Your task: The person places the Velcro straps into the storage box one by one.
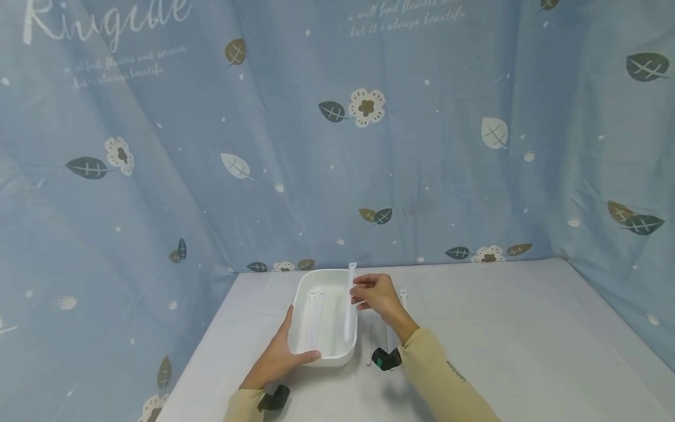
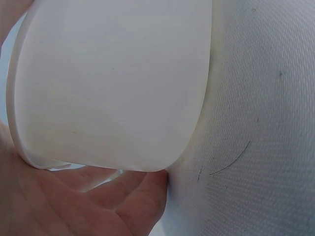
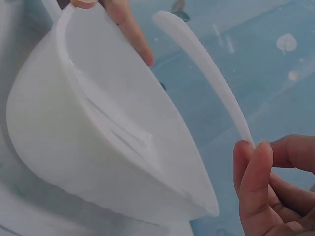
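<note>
Tub (image 1: 331, 361) first: white, with rounded corners, it stands on the table (image 1: 506, 328), and we see the left hand (image 1: 282, 350) gripping its near left corner, thumb over the near rim and fingers along the left wall. From the left wrist we find those fingers against the wall, a fingertip reaching down to the cloth. The right hand (image 1: 381, 295) pinches a white tie (image 1: 348, 319) between thumb and fingers, over the tub's right side in the head view; its head end points away from us. Seen from the right wrist, the tie has a toothed edge, curves slightly and hangs clear of the tub. Two ties (image 1: 315, 322) lie lengthwise side by side inside the tub, left of its middle. On the table to the right of the tub we make out more ties (image 1: 368, 349), partly hidden by the right hand and arm, so we cannot tell how many. Each wrist carries a black camera (image 1: 387, 359), and both sleeves (image 1: 437, 375) are pale yellow. Behind the table we see a blue curtain (image 1: 422, 176) printed with leaves, flowers and white lettering.
</note>
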The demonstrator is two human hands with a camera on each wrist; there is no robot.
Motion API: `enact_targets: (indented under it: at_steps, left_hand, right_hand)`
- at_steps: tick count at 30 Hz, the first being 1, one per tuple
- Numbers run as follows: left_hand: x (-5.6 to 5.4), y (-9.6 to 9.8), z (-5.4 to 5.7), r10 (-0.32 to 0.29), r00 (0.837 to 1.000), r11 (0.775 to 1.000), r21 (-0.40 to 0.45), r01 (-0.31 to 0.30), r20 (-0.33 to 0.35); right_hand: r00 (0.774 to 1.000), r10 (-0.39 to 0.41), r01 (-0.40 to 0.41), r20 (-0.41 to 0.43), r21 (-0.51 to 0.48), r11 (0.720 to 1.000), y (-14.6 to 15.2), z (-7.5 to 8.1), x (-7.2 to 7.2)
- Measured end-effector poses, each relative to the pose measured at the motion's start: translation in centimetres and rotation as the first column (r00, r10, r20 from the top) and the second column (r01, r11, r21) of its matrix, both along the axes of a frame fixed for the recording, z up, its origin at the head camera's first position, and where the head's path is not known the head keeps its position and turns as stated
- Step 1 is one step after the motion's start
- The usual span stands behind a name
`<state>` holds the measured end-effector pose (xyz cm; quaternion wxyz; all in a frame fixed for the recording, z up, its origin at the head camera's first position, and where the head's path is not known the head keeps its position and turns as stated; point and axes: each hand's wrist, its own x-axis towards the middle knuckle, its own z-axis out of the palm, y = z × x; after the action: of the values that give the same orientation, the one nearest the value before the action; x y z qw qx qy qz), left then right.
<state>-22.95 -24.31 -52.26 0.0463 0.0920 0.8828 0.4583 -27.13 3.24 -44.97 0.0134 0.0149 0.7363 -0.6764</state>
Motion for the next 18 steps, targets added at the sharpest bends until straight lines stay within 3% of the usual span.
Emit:
enact_targets:
  at_steps: [18]
  left_hand:
    - [0.4,0.2,0.4,0.007,0.999,1.0,0.024,-0.007,0.031]
  right_hand:
    - [0.999,0.033,-0.033,-0.02,0.038,0.999,-2.1,-0.7,-0.4]
